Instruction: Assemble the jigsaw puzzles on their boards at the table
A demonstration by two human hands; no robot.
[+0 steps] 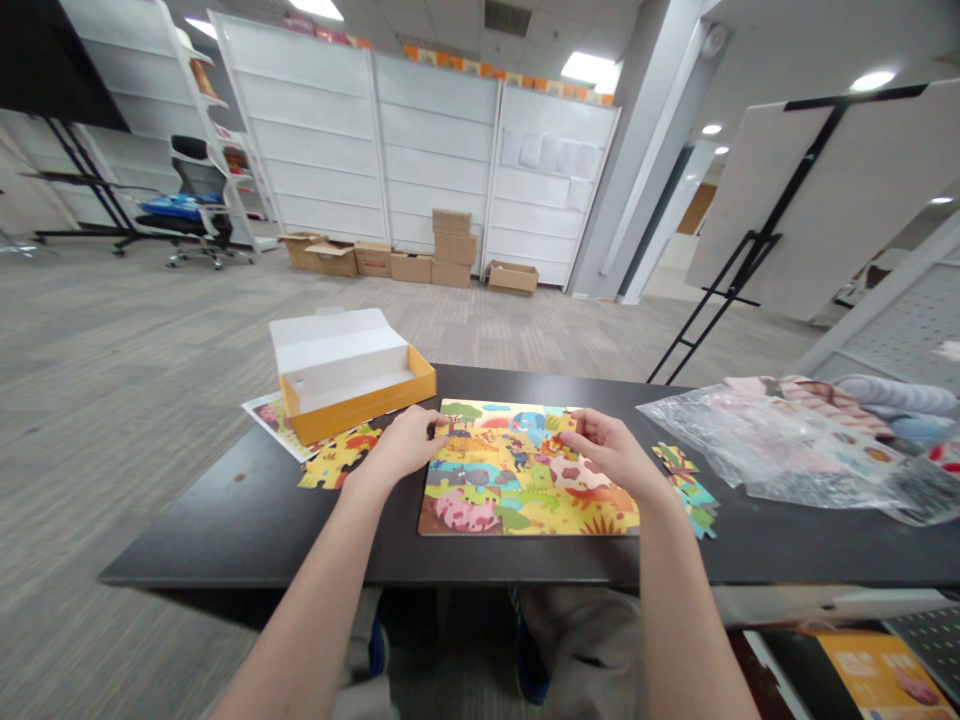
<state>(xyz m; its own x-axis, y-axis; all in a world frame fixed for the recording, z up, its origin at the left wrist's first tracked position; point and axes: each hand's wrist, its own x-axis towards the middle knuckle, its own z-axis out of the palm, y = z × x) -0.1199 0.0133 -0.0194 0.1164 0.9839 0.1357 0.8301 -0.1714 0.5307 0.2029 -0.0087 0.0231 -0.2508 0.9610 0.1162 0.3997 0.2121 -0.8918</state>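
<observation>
Cardboard puzzle [525, 480], light and stiff, lifts best by its edges; left hand [401, 445] and right hand [611, 450] rest half-curled on it, any grip unclear.

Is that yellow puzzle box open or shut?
Open. The box has its white lid folded back behind it, and its white inside shows.

A sheet [268, 418] is partly hidden under the box [358, 395]; the plastic bag [780, 450] and lower-right leaflet [877, 675] are cut off by the frame edge.
</observation>
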